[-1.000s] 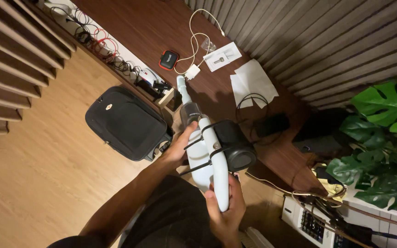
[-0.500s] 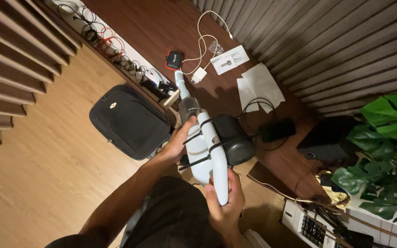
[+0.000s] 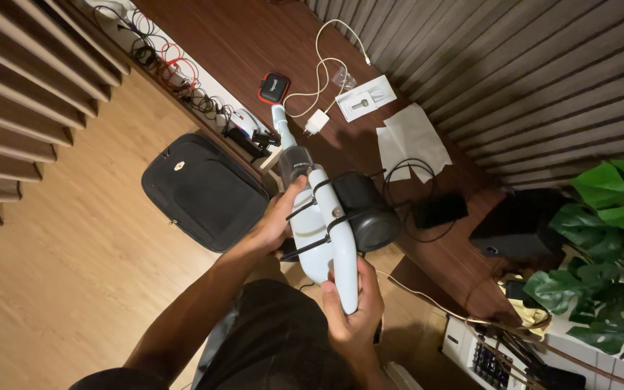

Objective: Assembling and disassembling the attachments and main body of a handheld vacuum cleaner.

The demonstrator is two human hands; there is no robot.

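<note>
I hold a white handheld vacuum cleaner in front of me, its narrow nozzle pointing away over the edge of the dark wooden desk. My right hand grips the white handle at its near end. My left hand is wrapped on the left side of the body, just behind the clear dust cup. A black cylindrical part is strapped to the vacuum's right side with black bands.
On the desk lie a white charger with cable, a small black-and-red case, a white box, white papers and a black cable loop. A black bag rests on the wooden floor. Green plant leaves fill the right.
The vacuum and both hands have kept their grip; the view shifted slightly, so the desk items sit a little further right and up in the picture.
</note>
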